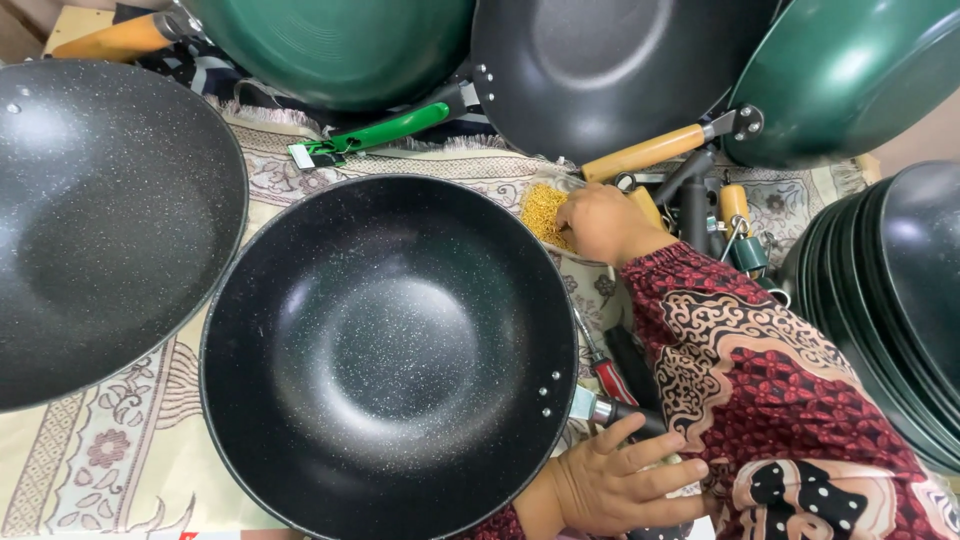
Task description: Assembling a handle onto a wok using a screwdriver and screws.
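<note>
A black speckled wok (390, 355) is seen in the middle of a patterned cloth (110, 450), its handle (625, 412) pointing right and near. The handle is grasped by the left hand (615, 480), whose fingers are wrapped around it at the near edge of the scene. The right hand (600, 222) is stretched to the far side, past the wok's right rim, and its fingers are curled down into a pile of small brass-coloured pieces (543, 212); whether anything is pinched there cannot be told. The right forearm is covered by a red patterned sleeve (750, 350), by which the space to the right of the wok is crossed.

A screwdriver (605, 365) with a red handle is laid between the wok and the sleeve. A second black wok (100, 220) is set to the left, its rim just beside the middle one. At the far side, a green wok (340, 45), a dark pan (610, 65) and another green wok (850, 75) are propped up. A stack of dark woks (890, 290) is placed at the right. Loose handles and small hardware (720, 215) are crowded beyond the right hand.
</note>
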